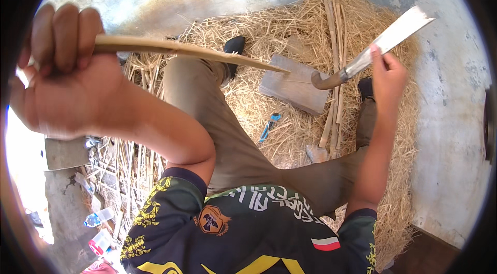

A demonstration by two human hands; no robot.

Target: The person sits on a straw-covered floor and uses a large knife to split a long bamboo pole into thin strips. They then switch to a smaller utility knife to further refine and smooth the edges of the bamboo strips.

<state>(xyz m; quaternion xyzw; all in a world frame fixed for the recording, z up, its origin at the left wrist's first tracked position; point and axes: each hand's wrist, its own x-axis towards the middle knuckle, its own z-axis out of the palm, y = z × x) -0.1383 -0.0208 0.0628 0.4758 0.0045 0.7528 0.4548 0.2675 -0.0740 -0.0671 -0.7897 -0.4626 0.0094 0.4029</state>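
My left hand (pixel 72 77), raised at the left, has its fingers wrapped round one end of a long pale bamboo strip (pixel 181 49). The strip slants down to the right, and its thin far end lies over a wooden block (pixel 295 87); whether it touches the block I cannot tell. At the right, my right hand (pixel 388 77) grips a machete (pixel 357 63) by the lower part of its blade. The broad bright blade points up and away to the right, while the curved brown handle hangs near the block's right edge.
Straw-like shavings (pixel 279 36) cover the floor around my legs. Several bamboo strips (pixel 336 62) lie right of the block. A small blue tool (pixel 269 126) lies between my legs. Plastic bottles (pixel 99 217) lie at the lower left. A grey wall (pixel 448 119) stands at the right.
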